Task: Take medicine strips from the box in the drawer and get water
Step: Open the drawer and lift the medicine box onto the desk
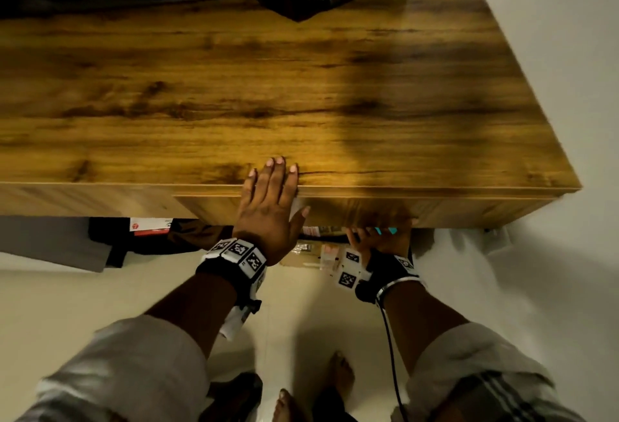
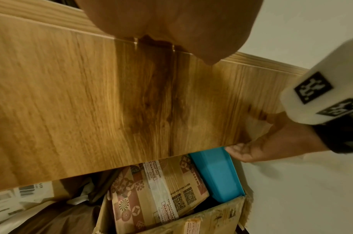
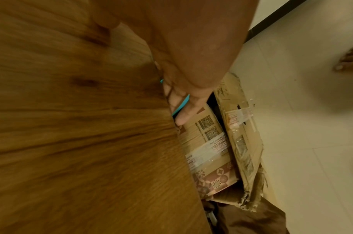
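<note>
Rolled pale sleeves [image 1: 134, 364], black wristbands [image 1: 217, 274] bearing white tag blocks [image 1: 238, 250]

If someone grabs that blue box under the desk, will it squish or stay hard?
The blue box would probably stay hard: its smooth walls and crisp rim look like moulded plastic. It may feel a bit slippery, since the surface looks smooth. It stands wedged in the torn cardboard carton beside a patterned parcel, so it might drag coming out.
</note>
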